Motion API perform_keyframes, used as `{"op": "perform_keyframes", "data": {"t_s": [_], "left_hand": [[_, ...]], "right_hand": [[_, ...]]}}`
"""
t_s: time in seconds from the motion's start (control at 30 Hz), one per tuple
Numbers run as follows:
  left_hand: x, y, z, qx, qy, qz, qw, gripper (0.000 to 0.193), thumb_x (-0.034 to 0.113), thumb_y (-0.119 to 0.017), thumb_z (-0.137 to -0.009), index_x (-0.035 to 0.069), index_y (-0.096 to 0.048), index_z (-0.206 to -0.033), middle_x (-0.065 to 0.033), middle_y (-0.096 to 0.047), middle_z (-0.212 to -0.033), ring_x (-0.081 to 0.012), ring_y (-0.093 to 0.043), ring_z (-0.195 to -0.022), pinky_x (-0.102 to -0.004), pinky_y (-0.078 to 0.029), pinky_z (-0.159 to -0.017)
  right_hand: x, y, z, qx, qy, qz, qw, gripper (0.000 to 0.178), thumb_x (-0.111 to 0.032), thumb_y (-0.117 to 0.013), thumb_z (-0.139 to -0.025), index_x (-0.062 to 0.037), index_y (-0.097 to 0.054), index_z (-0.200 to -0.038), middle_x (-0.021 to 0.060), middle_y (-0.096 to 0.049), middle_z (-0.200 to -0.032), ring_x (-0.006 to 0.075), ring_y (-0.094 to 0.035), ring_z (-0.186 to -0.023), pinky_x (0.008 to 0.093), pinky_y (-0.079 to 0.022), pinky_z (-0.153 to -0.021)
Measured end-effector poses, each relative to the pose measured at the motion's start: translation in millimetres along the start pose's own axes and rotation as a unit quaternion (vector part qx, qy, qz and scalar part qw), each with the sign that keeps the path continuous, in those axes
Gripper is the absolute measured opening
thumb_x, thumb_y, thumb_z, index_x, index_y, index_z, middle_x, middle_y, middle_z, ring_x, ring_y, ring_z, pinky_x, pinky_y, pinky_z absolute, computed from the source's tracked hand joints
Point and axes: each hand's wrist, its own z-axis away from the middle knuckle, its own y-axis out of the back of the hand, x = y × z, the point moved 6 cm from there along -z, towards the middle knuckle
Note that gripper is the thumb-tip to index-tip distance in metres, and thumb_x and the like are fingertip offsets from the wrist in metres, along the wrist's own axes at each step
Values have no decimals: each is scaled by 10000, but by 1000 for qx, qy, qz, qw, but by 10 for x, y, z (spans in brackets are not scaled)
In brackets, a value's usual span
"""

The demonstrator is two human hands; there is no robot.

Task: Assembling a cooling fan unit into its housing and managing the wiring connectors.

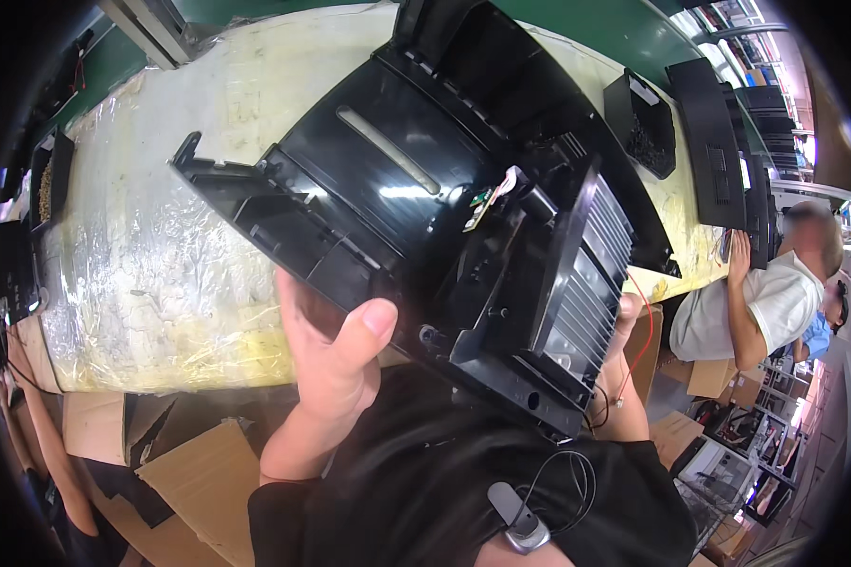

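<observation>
A large black plastic housing [359, 180] is held up at a tilt over the table's near edge, its inside facing me. It has a long slot, a ribbed vent panel [591, 283] on the right, and a small green circuit board [479, 210] with pale wires near its middle. My left hand [340, 345] grips the lower left edge, thumb on the near side. Around the vented right end is my right hand [624, 331], its fingers mostly hidden behind the housing. A thin red wire [651, 326] hangs beside that hand.
The table [161, 236] is wrapped in clear film. A black bin [641, 123] of dark small parts stands at the right; another bin [47, 184] is far left. Cardboard boxes [199, 482] lie below. A person in a white shirt [756, 302] works at the right; another person's arm [52, 444] shows left.
</observation>
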Motion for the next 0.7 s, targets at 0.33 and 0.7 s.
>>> {"op": "perform_keyframes", "data": {"t_s": [0.33, 0.7], "left_hand": [[22, -18, 2, -8, -1, -10, 1000, 788, 124, -799, -741, 31, -373, -1397, -100, -516, -1264, -200, -537, -1151, -333, -451, -969], [-19, -82, -50, -12, 2, -8, 1000, 787, 174, -797, -772, 32, -357, -1409, -91, -511, -1272, -187, -510, -1158, -332, -406, -1002]], "right_hand": [[-67, 82, -29, 76, 73, 112, 988, 652, -251, -681, -744, 30, -497, -1302, 171, -635, -1113, 298, -678, -942, 440, -597, -836], [-279, 387, 51, 149, 35, 210, 966, 430, -305, -582, -821, -8, -609, -1130, 88, -699, -860, 103, -563, -508, 179, -306, -334]]}}
